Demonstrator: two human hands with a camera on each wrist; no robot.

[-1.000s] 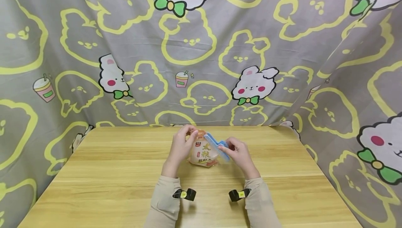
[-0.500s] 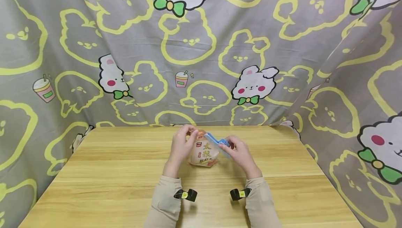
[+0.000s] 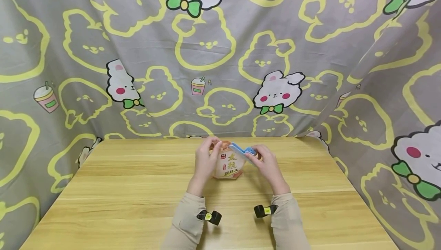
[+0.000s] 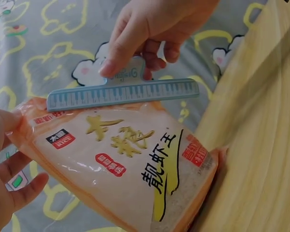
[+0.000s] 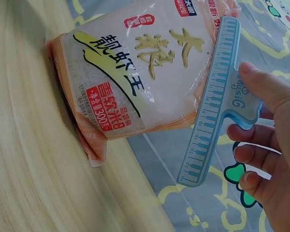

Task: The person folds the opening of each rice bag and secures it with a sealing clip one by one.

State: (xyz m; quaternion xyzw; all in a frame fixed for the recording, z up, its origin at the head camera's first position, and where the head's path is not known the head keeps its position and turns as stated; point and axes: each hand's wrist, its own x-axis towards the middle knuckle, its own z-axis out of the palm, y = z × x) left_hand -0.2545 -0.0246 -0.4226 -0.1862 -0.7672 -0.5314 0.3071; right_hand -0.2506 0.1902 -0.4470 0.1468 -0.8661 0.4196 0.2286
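A plastic bag of rice stands tilted on the table, its printed front showing. My left hand pinches the bag's top corner, seen at the left edge of the left wrist view. My right hand pinches the tab of a light-blue bag clip between thumb and forefinger, with the other fingers loosely curled below. The clip, printed with piano keys, lies along the bag's top edge, and one end sticks out past the bag. Whether its two bars have closed on the plastic, I cannot tell.
The wooden table spreads around both arms. A grey curtain with rabbit prints hangs behind the table and along its sides. Each sleeve bears a black wrist camera.
Both hands, the bag and the clip have shifted slightly right and away from me. The clip now tilts less steeply in the head view, and both hands keep their hold.
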